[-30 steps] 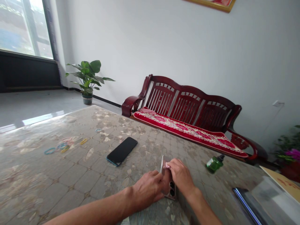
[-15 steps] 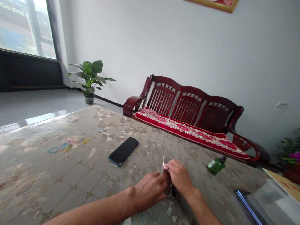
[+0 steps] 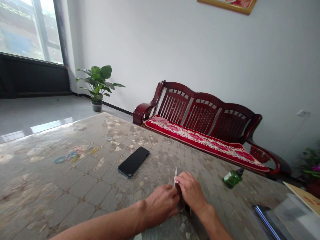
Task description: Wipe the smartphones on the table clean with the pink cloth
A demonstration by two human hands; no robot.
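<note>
Both of my hands grip a phone [image 3: 180, 199] held on edge just above or on the table; a camera-lens area shows at its lower end. My left hand [image 3: 163, 201] is closed around its left side, fingers curled. At the upper part, my right hand [image 3: 192, 190] pinches the edge, where a small pale bit shows between thumb and fingers. Whether a case is on this phone I cannot tell, as the hands cover most of it. A second phone [image 3: 134, 161], black-screened, lies flat to the left beyond my left hand.
Coloured hair ties [image 3: 75, 156] lie on the patterned table [image 3: 86, 186] at the left. A green bottle [image 3: 233, 178] stands right of my hands. Nearer the right edge lie a dark blue shiny device [image 3: 266, 218] and a clear sheet. Behind the table is a red wooden bench [image 3: 200, 110].
The phone in my hands has turned a little, so its lens area shows less. Both hands keep their hold, and the view has shifted slightly.
</note>
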